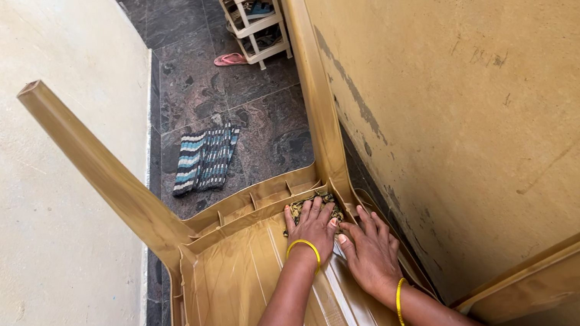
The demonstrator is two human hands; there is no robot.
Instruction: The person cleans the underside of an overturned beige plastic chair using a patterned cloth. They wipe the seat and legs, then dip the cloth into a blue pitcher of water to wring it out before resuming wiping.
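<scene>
Chair (247, 286), tan plastic, upturned on the dark tiled floor (259, 113) between two walls, legs pointing away; left hand (313, 225) pressed flat on a mottled scrub pad (312, 203) at the far right corner of the seat underside, fingers spread over it, right hand (370, 251) just beside, open and flat on the ribbed plastic, holding nothing. Judged early: work sits at that one corner, the rest of the underside and both legs apparently not yet wiped. Beyond: striped mat (204, 159), shoe rack (252, 10), pink sandal (230, 59).
</scene>
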